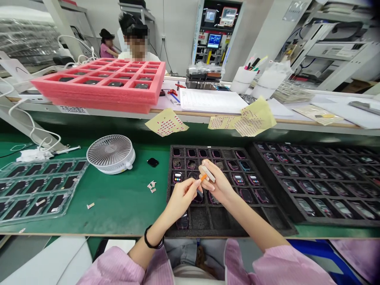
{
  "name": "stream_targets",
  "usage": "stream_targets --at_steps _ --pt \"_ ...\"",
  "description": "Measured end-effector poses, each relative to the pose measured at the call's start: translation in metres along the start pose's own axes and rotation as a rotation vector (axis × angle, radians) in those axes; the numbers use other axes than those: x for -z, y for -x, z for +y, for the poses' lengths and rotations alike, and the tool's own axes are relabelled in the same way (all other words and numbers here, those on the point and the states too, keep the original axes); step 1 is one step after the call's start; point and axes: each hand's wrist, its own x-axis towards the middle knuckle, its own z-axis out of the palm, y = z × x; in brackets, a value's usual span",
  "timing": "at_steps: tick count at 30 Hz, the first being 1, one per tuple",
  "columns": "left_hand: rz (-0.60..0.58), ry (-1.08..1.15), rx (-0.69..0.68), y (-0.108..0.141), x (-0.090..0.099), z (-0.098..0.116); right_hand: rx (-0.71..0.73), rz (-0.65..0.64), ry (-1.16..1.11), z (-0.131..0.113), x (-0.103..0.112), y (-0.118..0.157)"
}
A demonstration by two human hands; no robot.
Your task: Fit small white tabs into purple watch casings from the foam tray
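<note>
Black foam tray lies at twelve o'clock from the pink shirt sleeves, its cells filled with small pink-framed smartwatches. Left hand, closed in a pinch, grips a thin orange-tipped stick. Right hand, fingers curled, holds a pale flat strip just beside it, both above the tray. Risk: either small piece slipping from the fingers could fall among the watches, scratching a screen or vanishing into a dark cell. A sleeve could also nudge the loose black square piece at ten o'clock.

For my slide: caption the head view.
Left hand holds orange tab, right hand pale strip, over black smartwatch tray.
</note>
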Motion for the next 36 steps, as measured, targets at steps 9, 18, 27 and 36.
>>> stream_targets --at_steps 9,18,27,36 --pt "0.021 -0.038 0.005 0.0 0.002 0.001 0.023 -0.023 0.02 0.004 0.0 0.0" --pt "0.042 0.031 0.02 0.002 0.0 0.005 -0.045 -0.033 -0.045 0.004 -0.003 -0.001" --pt "0.03 -0.018 0.028 0.001 0.007 0.004 0.101 0.031 0.184 0.003 -0.002 0.002" --pt "0.03 0.126 0.008 0.003 0.0 0.002 -0.146 -0.098 -0.125 0.01 -0.008 0.0"
